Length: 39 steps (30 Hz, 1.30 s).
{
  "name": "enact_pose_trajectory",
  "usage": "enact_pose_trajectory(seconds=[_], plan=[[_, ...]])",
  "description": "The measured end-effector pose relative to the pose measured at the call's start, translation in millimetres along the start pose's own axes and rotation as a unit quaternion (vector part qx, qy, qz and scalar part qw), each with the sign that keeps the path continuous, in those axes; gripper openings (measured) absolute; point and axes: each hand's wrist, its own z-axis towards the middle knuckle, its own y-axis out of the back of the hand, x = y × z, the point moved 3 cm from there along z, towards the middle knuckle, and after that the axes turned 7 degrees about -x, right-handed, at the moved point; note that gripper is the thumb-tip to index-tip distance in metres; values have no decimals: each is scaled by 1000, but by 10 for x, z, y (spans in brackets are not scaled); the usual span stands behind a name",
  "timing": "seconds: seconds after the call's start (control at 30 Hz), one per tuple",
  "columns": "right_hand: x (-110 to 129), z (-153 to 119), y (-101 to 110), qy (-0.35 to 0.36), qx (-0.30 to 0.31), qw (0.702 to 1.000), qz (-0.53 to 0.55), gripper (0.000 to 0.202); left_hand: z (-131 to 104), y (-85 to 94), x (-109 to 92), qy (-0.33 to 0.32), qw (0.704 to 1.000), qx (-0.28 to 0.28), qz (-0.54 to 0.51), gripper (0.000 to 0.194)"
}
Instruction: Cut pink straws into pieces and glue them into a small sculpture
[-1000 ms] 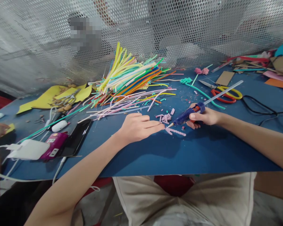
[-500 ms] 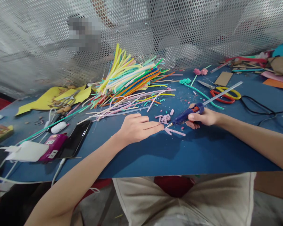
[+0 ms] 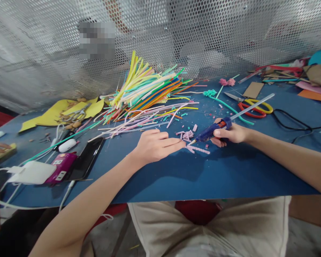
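My right hand is wrapped round a blue glue gun, its metal nozzle pointing left and down. A long translucent glue stick sticks out of its back. My left hand is closed, its fingertips pinched at the left end of a twisted lilac pipe cleaner piece low over the table. The nozzle tip is right at those fingertips; whether it touches the piece I cannot tell. What lies between the fingertips is mostly hidden. Just behind the nozzle is a small heap of cut lilac pieces.
Behind my hands lies a large bundle of coloured pipe cleaners. Scissors, a teal fuzzy flower and a black cable are to the right. A phone, a white charger and a co-worker's hand are at left.
My hands, the glue gun and the lilac piece hold almost the same place. At the far left, the co-worker's hand has shifted slightly.
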Motion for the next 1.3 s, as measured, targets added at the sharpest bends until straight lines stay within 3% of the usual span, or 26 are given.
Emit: enact_pose_trajectory(seconds=[0.23, 0.47, 0.7, 0.87, 0.93, 1.0, 1.07, 1.13, 1.2, 1.3], plan=[[-14, -10, -1, 3, -4, 1000, 2, 56, -28, -13, 19, 15, 1000, 24, 2, 23], [-11, -11, -2, 0, -3, 1000, 11, 56, -39, -4, 47, 48, 997, 8, -53, 24], [-12, 1, -6, 11, 1, 1000, 4, 56, -31, 13, 36, 19, 1000, -6, -10, 21], [78, -36, 112, 34, 10, 997, -71, 56, -48, 26, 53, 56, 998, -23, -8, 17], [167, -53, 220, 60, -34, 985, -158, 55, -55, 31, 68, 78, 996, -31, -5, 16], [267, -65, 366, 89, -134, 931, -328, 50, -61, 32, 87, 103, 994, -37, -2, 16], [339, -72, 515, 93, -225, 820, -518, 42, -67, 28, 107, 121, 992, -44, -2, 16], [344, -67, 661, 64, -265, 721, -637, 37, -77, 19, 126, 133, 990, -54, -9, 14], [296, -61, 805, 28, -273, 674, -686, 36, -89, 1, 145, 149, 987, -54, -15, 14], [196, -71, 930, 19, -227, 638, -735, 40, -100, -26, 170, 187, 981, -55, -18, 13]])
